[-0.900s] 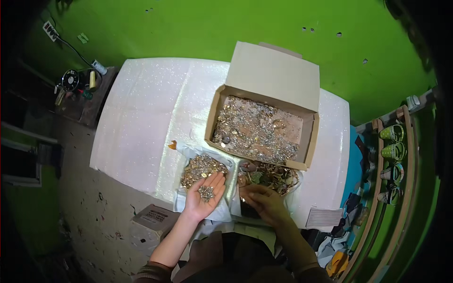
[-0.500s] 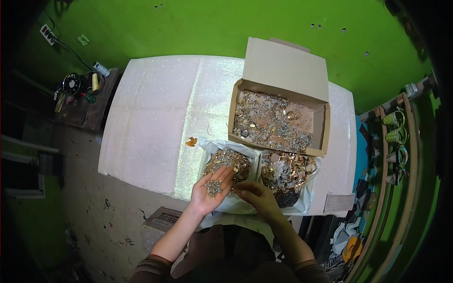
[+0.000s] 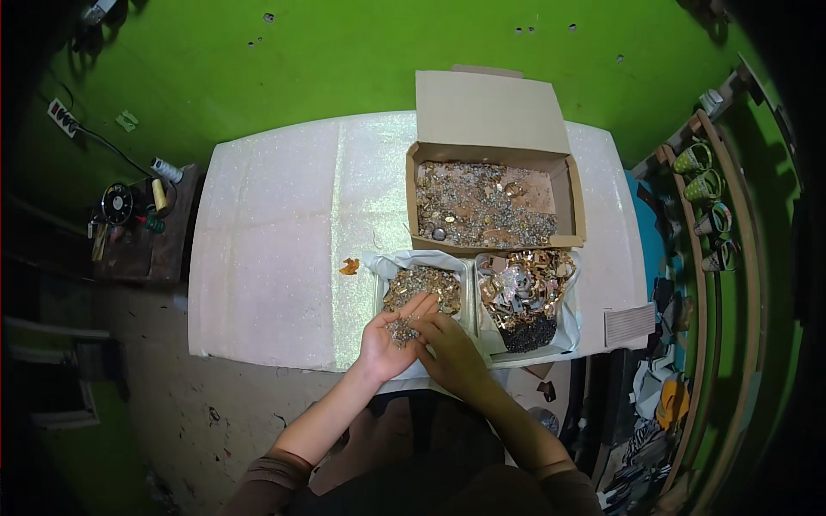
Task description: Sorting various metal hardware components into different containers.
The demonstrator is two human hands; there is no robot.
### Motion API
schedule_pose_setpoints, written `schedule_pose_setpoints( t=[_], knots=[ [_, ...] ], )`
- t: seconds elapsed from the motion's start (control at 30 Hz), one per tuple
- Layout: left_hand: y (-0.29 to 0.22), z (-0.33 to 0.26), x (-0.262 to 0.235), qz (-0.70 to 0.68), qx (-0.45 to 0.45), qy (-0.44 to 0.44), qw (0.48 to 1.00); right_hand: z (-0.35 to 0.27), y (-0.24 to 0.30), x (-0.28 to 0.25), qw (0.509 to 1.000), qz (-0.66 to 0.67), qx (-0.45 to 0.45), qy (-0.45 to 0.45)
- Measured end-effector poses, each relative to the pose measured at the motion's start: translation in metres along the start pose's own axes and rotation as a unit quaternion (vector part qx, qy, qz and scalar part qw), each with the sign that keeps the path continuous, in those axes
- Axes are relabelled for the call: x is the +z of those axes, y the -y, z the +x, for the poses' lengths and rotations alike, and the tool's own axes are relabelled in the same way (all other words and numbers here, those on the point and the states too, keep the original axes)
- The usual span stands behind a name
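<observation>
On upturned left hand (image 3: 384, 351), small metallic pieces (image 3: 402, 332), right hand (image 3: 451, 351) alongside

Tabletop (image 3: 267, 258): bright, edges bowed, glare left of centre
Floor (image 3: 172, 361): dim, lower left
Green wall (image 3: 361, 60): darkens toward black frame corners

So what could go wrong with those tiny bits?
The bits sit loose on the open left hand, so a tilt or a bump from the right hand might spill them. Some could get mixed into the left tray. The box is open, so knocking it might scatter its pieces.
</observation>
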State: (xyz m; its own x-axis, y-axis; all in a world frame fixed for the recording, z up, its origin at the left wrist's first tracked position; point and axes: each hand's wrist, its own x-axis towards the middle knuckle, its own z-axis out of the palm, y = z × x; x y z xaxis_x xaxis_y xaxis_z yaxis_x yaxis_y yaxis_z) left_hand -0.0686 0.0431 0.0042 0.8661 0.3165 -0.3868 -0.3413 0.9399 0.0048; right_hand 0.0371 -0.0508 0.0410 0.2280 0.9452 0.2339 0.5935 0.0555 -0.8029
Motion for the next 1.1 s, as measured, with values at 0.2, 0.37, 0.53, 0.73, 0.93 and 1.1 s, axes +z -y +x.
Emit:
schedule_pose_setpoints(
  t=[0.2, 0.37, 0.53, 0.73, 0.93, 1.1],
  knots=[
    [-0.006, 0.002, 0.005, -0.003, 0.001, 0.015, 1.0, 0.007, 0.007, 0.009, 0.996, -0.081, -0.002, 0.023],
    [-0.012, -0.002, -0.005, -0.008, 0.015, -0.001, 1.0, 0.009, 0.004, 0.025, 0.984, -0.162, -0.052, 0.045],
    [-0.016, -0.005, -0.013, -0.022, 0.004, -0.008, 1.0, 0.013, 0.009, 0.022, 0.997, -0.077, -0.016, 0.021],
    [-0.034, -0.002, -0.01, -0.086, 0.031, -0.001, 0.996, 0.02, -0.008, -0.014, 0.985, 0.028, 0.17, 0.001],
    [-0.044, 0.0, -0.006, -0.084, 0.064, -0.015, 0.994, 0.023, -0.02, -0.035, 0.972, 0.065, 0.21, -0.078],
    [-0.037, 0.002, -0.004, -0.085, 0.042, 0.013, 0.995, 0.029, -0.023, -0.046, 0.985, 0.034, 0.162, -0.049]
  ],
)
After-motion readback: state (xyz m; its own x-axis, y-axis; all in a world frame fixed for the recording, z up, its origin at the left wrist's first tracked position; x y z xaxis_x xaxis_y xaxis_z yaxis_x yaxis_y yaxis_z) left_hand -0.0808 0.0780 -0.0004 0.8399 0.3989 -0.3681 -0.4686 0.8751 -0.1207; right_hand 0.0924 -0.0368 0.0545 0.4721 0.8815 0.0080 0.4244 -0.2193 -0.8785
